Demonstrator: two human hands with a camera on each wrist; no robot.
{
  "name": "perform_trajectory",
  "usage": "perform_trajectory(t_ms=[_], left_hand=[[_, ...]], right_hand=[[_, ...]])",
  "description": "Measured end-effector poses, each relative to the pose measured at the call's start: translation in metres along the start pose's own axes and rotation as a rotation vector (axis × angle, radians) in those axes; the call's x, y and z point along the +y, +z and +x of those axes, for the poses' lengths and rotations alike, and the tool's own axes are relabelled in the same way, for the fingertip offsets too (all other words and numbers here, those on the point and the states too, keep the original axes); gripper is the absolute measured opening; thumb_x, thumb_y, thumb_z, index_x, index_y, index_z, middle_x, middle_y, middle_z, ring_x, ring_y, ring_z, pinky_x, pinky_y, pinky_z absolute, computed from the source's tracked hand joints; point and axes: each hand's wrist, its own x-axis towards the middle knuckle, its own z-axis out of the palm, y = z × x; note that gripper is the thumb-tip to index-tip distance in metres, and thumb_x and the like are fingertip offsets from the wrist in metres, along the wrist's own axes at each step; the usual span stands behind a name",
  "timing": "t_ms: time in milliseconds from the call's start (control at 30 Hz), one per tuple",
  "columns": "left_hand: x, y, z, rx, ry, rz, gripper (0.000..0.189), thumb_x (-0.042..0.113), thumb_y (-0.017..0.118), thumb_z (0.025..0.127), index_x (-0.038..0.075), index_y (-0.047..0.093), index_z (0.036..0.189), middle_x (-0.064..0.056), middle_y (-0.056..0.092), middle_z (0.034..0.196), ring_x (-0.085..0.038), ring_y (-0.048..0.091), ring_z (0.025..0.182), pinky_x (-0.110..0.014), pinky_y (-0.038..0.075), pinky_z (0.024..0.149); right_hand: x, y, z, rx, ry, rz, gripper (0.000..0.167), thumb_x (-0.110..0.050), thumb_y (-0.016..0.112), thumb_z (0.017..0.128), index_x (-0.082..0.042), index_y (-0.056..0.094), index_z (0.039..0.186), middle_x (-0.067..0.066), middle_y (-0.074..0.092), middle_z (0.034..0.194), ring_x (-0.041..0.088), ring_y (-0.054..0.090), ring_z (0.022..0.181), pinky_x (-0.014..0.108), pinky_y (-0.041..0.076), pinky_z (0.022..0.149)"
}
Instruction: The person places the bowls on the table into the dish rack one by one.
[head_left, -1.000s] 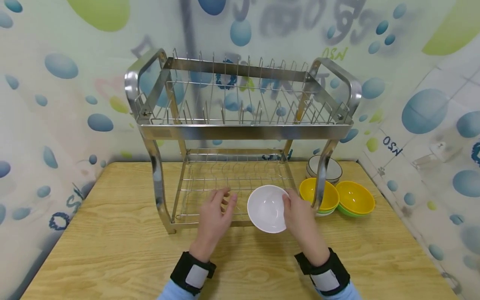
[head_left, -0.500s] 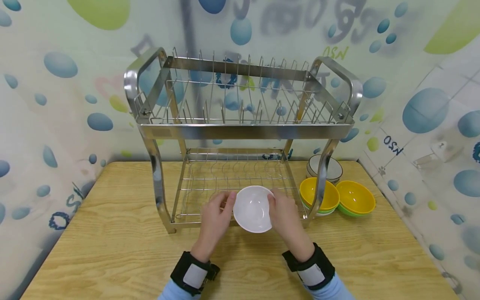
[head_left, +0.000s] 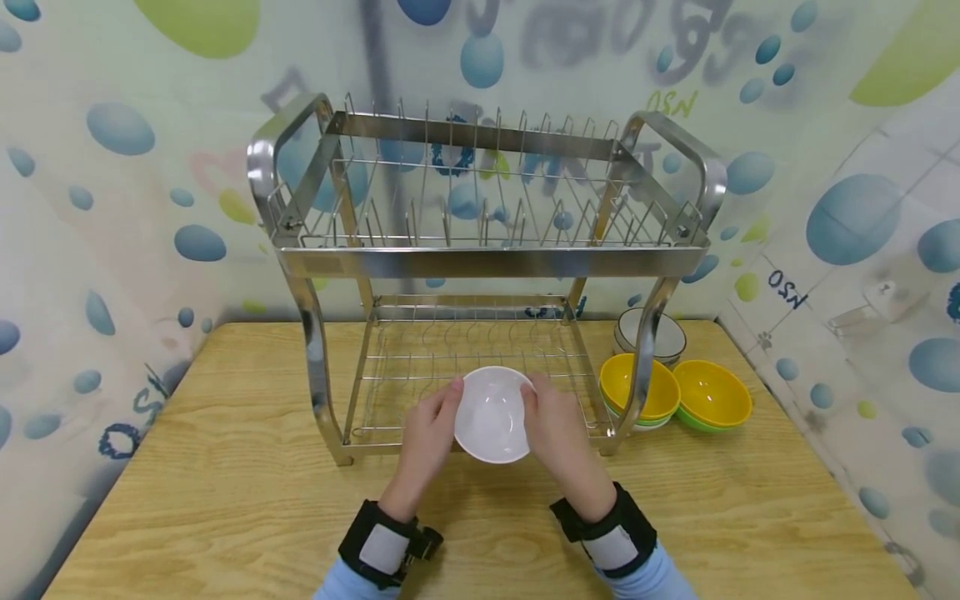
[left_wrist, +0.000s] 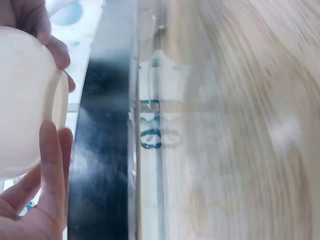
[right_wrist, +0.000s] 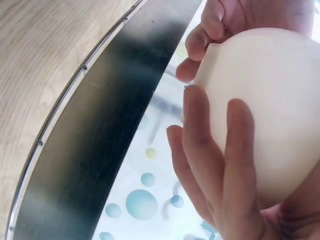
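Note:
A small white bowl (head_left: 492,417) is held between both hands at the front edge of the two-tier metal dish rack (head_left: 487,265), its inside facing the head camera. My left hand (head_left: 429,433) grips its left side, thumb at the rim. My right hand (head_left: 558,429) grips the right side, thumb likewise on the rim. In the left wrist view, fingers (left_wrist: 50,165) lie along the outside of the bowl (left_wrist: 22,105) near its foot. The right wrist view shows spread fingers (right_wrist: 240,145) supporting the underside of the bowl (right_wrist: 280,105).
Right of the rack, yellow bowls (head_left: 712,395) with green ones beneath stand on the wooden table (head_left: 187,467). Behind them are stacked white bowls with dark rims (head_left: 660,335). The rack's upper tier has upright wire dividers. A patterned wall (head_left: 225,150) stands close behind.
The white bowl has moved left with my right hand, to the middle of the rack's front. My left hand, earlier apart from it, has taken hold of its left side.

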Motion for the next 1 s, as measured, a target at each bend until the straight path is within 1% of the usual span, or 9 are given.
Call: perform_trajectory(t_ms=[67,267,300,400,533,600,700,867,1000], left_hand=[[0.000,-0.001,0.001,-0.032,-0.028,-0.039,0.060,0.053,0.037,0.098,0.004,0.068,0.112,-0.013,0.071,0.094,-0.016,0.067,0.081,-0.029,0.054,0.068],[0.001,-0.005,0.004,-0.219,-0.114,-0.274,0.066,0.057,0.033,0.097,0.002,0.059,0.123,-0.018,0.068,0.095,-0.019,0.067,0.078,-0.035,0.058,0.064],[0.001,-0.005,0.004,-0.240,-0.129,-0.303,0.066,0.058,0.034,0.097,0.003,0.059,0.124,-0.018,0.067,0.095,-0.020,0.067,0.078,-0.036,0.058,0.063],[0.002,-0.006,0.004,-0.256,-0.149,-0.317,0.065,0.059,0.035,0.096,0.004,0.059,0.124,-0.018,0.067,0.095,-0.019,0.067,0.077,-0.037,0.058,0.063],[0.004,-0.006,0.004,-0.241,-0.178,-0.306,0.065,0.058,0.036,0.096,0.004,0.060,0.123,-0.017,0.067,0.095,-0.019,0.066,0.077,-0.036,0.058,0.065],[0.004,-0.006,0.004,-0.230,-0.195,-0.307,0.064,0.057,0.036,0.097,0.002,0.059,0.122,-0.016,0.066,0.096,-0.018,0.066,0.077,-0.036,0.058,0.066],[0.004,-0.007,0.003,-0.199,-0.217,-0.335,0.064,0.056,0.037,0.097,0.000,0.059,0.120,-0.016,0.066,0.095,-0.017,0.066,0.076,-0.035,0.058,0.067],[0.001,-0.012,0.006,-0.111,-0.230,-0.352,0.066,0.058,0.040,0.095,0.000,0.061,0.120,-0.015,0.066,0.094,-0.015,0.064,0.076,-0.029,0.056,0.065],[-0.002,-0.018,0.008,-0.069,-0.244,-0.333,0.068,0.059,0.040,0.095,-0.001,0.060,0.120,-0.015,0.067,0.097,-0.013,0.064,0.077,-0.027,0.055,0.065]], right_hand=[[-0.002,-0.001,0.000,-0.003,0.005,0.003,0.032,-0.018,0.048,0.100,0.001,0.056,0.124,0.022,0.068,0.105,0.023,0.067,0.078,0.028,0.057,0.057],[-0.005,-0.002,-0.001,-0.014,0.019,0.030,0.031,-0.018,0.048,0.100,0.001,0.057,0.122,0.021,0.068,0.101,0.019,0.064,0.071,0.022,0.053,0.051],[-0.005,-0.002,-0.001,-0.013,0.017,0.035,0.030,-0.018,0.048,0.100,0.001,0.057,0.121,0.021,0.068,0.100,0.019,0.064,0.070,0.022,0.053,0.050],[-0.005,-0.001,0.000,-0.015,0.015,0.057,0.029,-0.018,0.048,0.100,0.001,0.058,0.119,0.020,0.068,0.099,0.018,0.064,0.070,0.021,0.052,0.050],[-0.003,0.000,0.000,-0.007,0.003,0.068,0.031,-0.022,0.047,0.100,0.000,0.059,0.119,0.020,0.069,0.100,0.019,0.065,0.072,0.024,0.054,0.052],[-0.001,-0.001,0.000,0.018,-0.008,0.052,0.035,-0.028,0.046,0.100,-0.001,0.060,0.119,0.018,0.069,0.101,0.021,0.066,0.077,0.028,0.056,0.058],[0.003,-0.006,-0.002,0.101,-0.032,0.037,0.039,-0.035,0.046,0.100,-0.004,0.063,0.116,0.015,0.071,0.099,0.023,0.068,0.080,0.031,0.057,0.062],[0.014,-0.021,-0.005,0.265,-0.069,0.033,0.033,-0.035,0.051,0.098,-0.008,0.066,0.107,0.007,0.073,0.088,0.016,0.069,0.067,0.026,0.053,0.054],[0.027,-0.032,-0.008,0.331,-0.073,0.025,0.029,-0.034,0.054,0.096,-0.008,0.065,0.104,0.005,0.072,0.084,0.012,0.068,0.061,0.024,0.050,0.052]])
